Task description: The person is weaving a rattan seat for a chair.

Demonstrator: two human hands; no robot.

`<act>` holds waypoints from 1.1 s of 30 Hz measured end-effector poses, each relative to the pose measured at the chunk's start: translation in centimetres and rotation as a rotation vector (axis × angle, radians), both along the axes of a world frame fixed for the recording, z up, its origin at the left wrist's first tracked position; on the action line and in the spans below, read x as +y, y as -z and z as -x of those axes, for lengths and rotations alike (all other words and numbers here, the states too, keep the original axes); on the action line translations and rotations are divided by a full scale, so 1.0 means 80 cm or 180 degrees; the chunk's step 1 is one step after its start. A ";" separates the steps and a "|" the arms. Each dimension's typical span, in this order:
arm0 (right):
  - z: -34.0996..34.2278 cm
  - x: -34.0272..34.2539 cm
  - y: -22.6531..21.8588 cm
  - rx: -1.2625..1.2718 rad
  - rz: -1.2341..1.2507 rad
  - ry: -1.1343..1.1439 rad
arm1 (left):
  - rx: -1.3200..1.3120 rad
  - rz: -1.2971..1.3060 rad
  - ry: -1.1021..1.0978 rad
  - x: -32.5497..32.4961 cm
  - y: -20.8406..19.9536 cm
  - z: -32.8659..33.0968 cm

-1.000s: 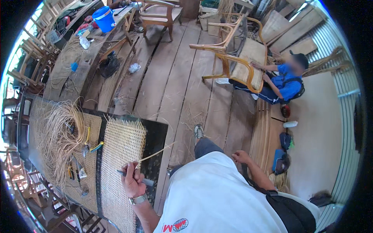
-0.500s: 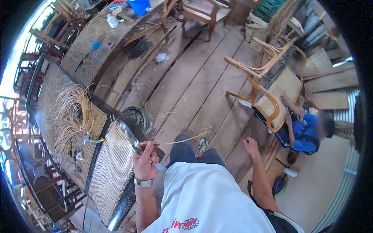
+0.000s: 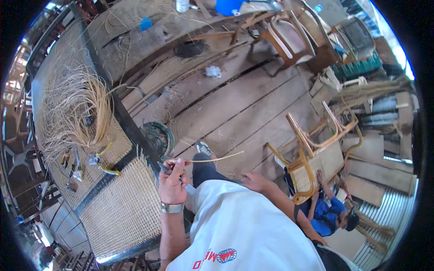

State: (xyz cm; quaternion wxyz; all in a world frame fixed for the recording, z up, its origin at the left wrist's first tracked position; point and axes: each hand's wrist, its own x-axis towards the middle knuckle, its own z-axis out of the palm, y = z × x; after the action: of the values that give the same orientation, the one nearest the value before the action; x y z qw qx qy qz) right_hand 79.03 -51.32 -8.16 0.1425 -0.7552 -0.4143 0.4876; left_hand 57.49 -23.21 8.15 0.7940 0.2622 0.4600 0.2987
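Note:
My left hand (image 3: 173, 186) is closed on a thin cane strand (image 3: 221, 158), pinched between thumb and fingers, its free end reaching out to the right. A slim grey tool (image 3: 164, 168) also sticks out of that fist; its exact kind is unclear. Just left of this hand is a woven cane panel (image 3: 120, 207) in a dark frame. My right hand (image 3: 255, 180) hovers in front of my body, its fingers blurred, with nothing visible in it. A loose bundle of cane strands (image 3: 97, 106) rests on the panel's far section, near several small hand tools (image 3: 77, 168), some with yellow handles.
A round dark green metal object (image 3: 158, 140) stands on the plank floor beside the panel. At right, a co-worker in blue (image 3: 327, 217) touches a cane-seated wooden chair (image 3: 312, 156). Farther off are another wooden chair (image 3: 289, 40), a blue bucket (image 3: 229, 6) and cane offcuts.
My view has turned to the right, and the scene has shifted with it. My right hand has come inward, toward my left. The left hand keeps its hold on the strand.

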 end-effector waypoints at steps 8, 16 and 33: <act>-0.207 0.041 0.001 -0.1486 0.1725 -0.0303 | 0.0202 -0.0121 -0.0900 0.072 0.003 0.010; -0.327 0.370 0.010 -0.1317 -0.0249 -0.0719 | 0.1018 0.0037 -0.1774 0.031 0.005 0.023; -0.295 1.037 -0.101 -0.2035 -0.2122 -0.1438 | 0.2567 0.0972 -0.3333 -0.102 0.054 -0.216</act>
State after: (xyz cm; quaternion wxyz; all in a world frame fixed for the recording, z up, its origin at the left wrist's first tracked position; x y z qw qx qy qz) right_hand 102.62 31.63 -0.10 0.1327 -0.6717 -0.7230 0.0924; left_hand 74.74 -31.34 3.82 0.3390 -0.0193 0.8236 0.4543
